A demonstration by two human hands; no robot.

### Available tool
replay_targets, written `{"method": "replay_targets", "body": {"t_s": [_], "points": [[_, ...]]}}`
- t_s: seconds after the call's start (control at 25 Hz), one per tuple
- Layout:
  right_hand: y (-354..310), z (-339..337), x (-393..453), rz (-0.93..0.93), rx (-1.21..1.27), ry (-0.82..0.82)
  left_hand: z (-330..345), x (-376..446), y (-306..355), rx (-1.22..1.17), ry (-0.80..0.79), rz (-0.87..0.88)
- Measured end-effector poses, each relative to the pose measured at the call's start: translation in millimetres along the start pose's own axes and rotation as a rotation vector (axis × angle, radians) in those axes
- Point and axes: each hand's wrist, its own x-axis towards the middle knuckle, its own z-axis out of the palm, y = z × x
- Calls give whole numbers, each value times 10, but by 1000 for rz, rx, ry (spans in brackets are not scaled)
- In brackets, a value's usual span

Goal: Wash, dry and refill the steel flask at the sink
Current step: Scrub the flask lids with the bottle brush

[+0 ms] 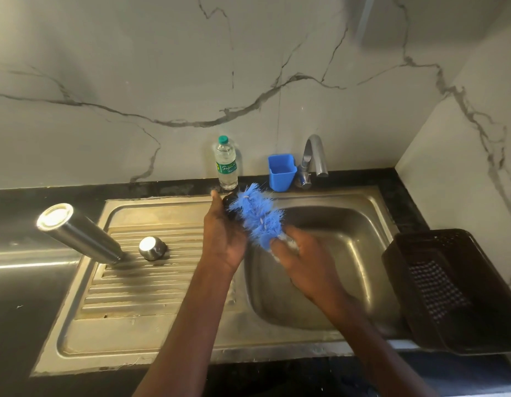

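We note the flask standing inverted on the drainboard, its cap just beside at 3 o'clock. The basin lies at 3 o'clock of the drainboard. At the basin's 12 o'clock: bottle, cup, tap. Basket at 3 o'clock. Both hands hold a brush over the basin.

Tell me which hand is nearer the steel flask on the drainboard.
Left. The left hand is right of the steel flask, at the basin's edge; the right hand is farther right, over the sink basin.
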Motion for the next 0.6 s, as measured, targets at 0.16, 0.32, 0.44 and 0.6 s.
{"method": "replay_targets", "body": {"t_s": [0.16,0.32,0.44,0.6], "points": [[9,13,46,62,22,-21,-76,-33,13,12,-17,-5],[108,0,93,231,267,-43,-112,-13,103,185,99,130],[157,-81,88,173,305,9,-143,-3,146,250,123,176],[152,-209,34,-119,58,37,-212,-20,196,86,56,85]]}}
